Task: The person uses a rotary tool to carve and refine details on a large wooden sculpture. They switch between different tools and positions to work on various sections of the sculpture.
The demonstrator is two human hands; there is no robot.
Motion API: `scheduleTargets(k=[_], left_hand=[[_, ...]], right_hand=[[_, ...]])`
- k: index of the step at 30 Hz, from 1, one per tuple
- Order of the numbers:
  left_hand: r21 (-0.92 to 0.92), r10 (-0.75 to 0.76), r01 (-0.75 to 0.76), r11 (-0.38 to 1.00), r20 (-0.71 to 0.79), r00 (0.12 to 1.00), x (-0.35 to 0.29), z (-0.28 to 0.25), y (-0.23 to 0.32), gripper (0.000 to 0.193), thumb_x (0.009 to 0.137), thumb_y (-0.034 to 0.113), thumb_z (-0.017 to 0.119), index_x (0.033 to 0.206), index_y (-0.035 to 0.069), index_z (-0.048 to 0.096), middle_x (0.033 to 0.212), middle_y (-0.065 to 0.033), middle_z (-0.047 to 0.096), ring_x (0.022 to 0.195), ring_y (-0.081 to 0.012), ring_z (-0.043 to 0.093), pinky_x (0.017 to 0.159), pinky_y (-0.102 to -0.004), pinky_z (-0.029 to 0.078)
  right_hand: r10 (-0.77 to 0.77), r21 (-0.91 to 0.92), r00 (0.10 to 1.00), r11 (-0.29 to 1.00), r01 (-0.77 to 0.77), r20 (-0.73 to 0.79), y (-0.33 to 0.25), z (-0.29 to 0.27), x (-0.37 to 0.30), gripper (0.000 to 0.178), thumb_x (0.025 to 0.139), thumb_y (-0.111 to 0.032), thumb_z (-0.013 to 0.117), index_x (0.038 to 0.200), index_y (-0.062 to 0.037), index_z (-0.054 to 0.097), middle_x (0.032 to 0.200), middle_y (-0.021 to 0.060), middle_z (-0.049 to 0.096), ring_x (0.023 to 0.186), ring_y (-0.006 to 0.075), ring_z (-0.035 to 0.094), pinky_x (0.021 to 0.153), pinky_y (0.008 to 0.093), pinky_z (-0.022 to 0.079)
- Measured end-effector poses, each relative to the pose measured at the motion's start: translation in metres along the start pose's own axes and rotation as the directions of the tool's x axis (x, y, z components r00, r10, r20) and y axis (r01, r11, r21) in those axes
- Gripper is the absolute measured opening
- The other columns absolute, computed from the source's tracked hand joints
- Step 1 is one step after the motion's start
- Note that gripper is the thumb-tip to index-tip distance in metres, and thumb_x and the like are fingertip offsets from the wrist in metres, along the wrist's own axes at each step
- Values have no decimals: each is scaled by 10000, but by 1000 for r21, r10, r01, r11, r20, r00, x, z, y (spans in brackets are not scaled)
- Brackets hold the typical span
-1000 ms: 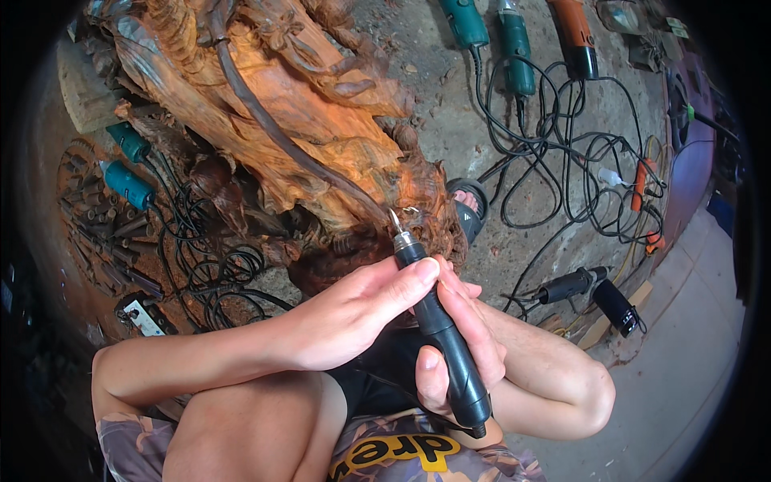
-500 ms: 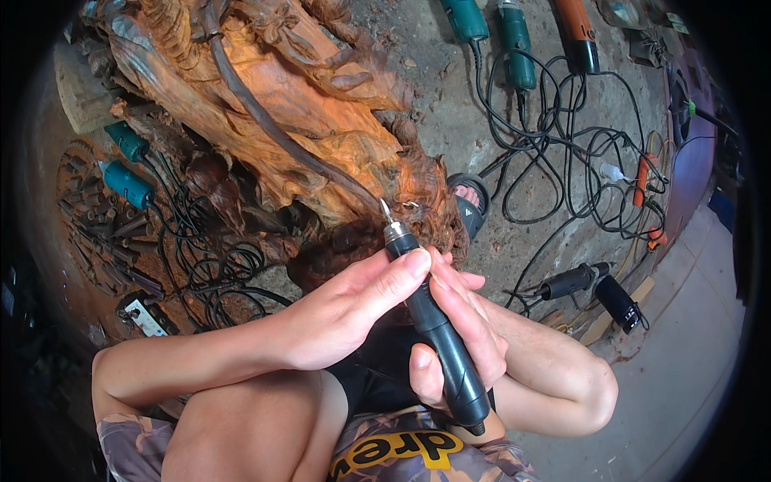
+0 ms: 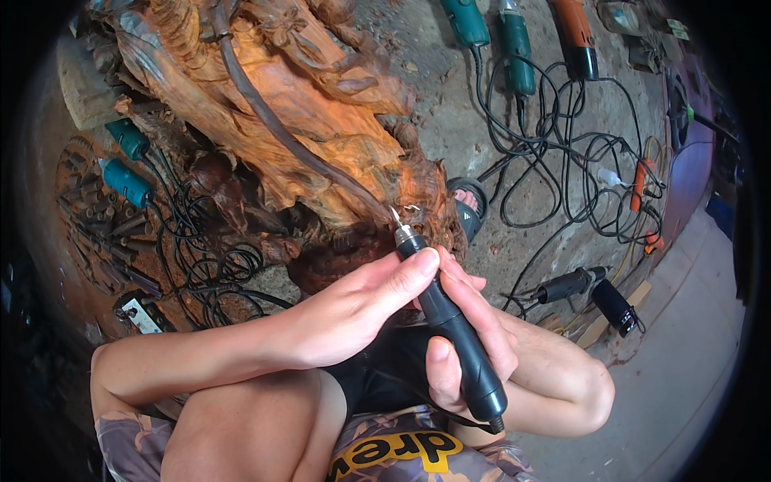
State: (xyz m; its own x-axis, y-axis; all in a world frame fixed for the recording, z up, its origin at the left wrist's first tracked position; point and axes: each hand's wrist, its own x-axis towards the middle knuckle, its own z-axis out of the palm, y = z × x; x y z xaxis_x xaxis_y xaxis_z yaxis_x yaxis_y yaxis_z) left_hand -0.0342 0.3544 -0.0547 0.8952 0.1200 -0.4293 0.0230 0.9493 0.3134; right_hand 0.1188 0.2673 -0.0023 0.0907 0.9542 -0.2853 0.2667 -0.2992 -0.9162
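Both of my hands are closed around a black rotary carving handpiece [image 3: 464, 345] with a slim metal bit. My left hand [image 3: 357, 309] grips it near its metal collar, with the thumb laid along the top. My right hand [image 3: 488, 325] wraps the body from the other side, its thumb [image 3: 443, 371] lower down. The bit's tip is at the near end of a large orange-brown wood carving [image 3: 329, 128], beside a dark raised band [image 3: 273, 132]. I cannot tell whether the tip touches the wood. A small pale spot shows next to the tip.
Several green power tools [image 3: 516, 56] and an orange one [image 3: 575, 36] lie far right, their black cords tangled. Teal tools [image 3: 127, 183] and a power strip [image 3: 144, 316] lie left. A black tool [image 3: 566, 285] and a dark cylinder [image 3: 617, 308] rest right. A sandalled foot [image 3: 468, 207] stands beside the carving.
The handpiece and both hands have shifted slightly right, and the bit's tip sits a little farther right and nearer me. The grip looks the same.
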Motion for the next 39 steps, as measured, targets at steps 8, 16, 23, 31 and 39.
scheduleTargets(k=[8, 16, 23, 31, 39], left_hand=[[-28, 15, -15, 1000, 2, 1000, 0, 0, 0, 582, 1109, 376, 198, 1492, -43, 325, 1506, -205, 427, 1416, -273, 398, 1204, -400, 293], [-21, 21, -21, 1000, 14, 1000, -3, -3, -5, 585, 1108, 370, 168, 1511, -38, 287, 1503, -232, 425, 1410, -283, 406, 1209, -404, 279], [-55, -34, 33, 998, -16, 999, -3, 0, -4, 591, 1107, 365, 158, 1484, -59, 326, 1504, -246, 423, 1420, -294, 392, 1225, -417, 240], [-18, -1, 1, 1000, 29, 1000, -4, -3, -6, 565, 1111, 346, 178, 1452, -49, 395, 1495, -236, 439, 1429, -286, 375, 1239, -406, 200], [-37, 126, -129, 991, -72, 989, -9, 4, 3, 497, 1109, 379, 263, 1338, -10, 472, 1382, -185, 545, 1297, -242, 516, 1137, -382, 374]], right_hand=[[92, 0, 996, 996, -92, -4, -7, 0, 0, 478, 883, -154, 666, 1236, 158, 584, 1252, 367, 600, 1211, 443, 607, 1045, 470, 467], [-255, -83, 948, 966, 243, -190, 16, 22, -5, 460, 868, -124, 691, 1234, 139, 597, 1244, 368, 604, 1167, 458, 630, 988, 464, 516], [-283, -126, 937, 957, 262, -205, 19, 25, -9, 470, 856, -115, 698, 1239, 136, 595, 1250, 364, 603, 1149, 451, 643, 977, 460, 525], [-235, -72, 944, 972, 224, -232, 17, 26, -11, 486, 870, -136, 686, 1233, 168, 575, 1240, 382, 597, 1172, 458, 626, 1011, 485, 498], [-336, -31, 921, 941, 337, -196, 18, 27, 6, 493, 856, -140, 711, 1232, 153, 586, 1249, 359, 606, 1172, 478, 619, 1005, 480, 506]])
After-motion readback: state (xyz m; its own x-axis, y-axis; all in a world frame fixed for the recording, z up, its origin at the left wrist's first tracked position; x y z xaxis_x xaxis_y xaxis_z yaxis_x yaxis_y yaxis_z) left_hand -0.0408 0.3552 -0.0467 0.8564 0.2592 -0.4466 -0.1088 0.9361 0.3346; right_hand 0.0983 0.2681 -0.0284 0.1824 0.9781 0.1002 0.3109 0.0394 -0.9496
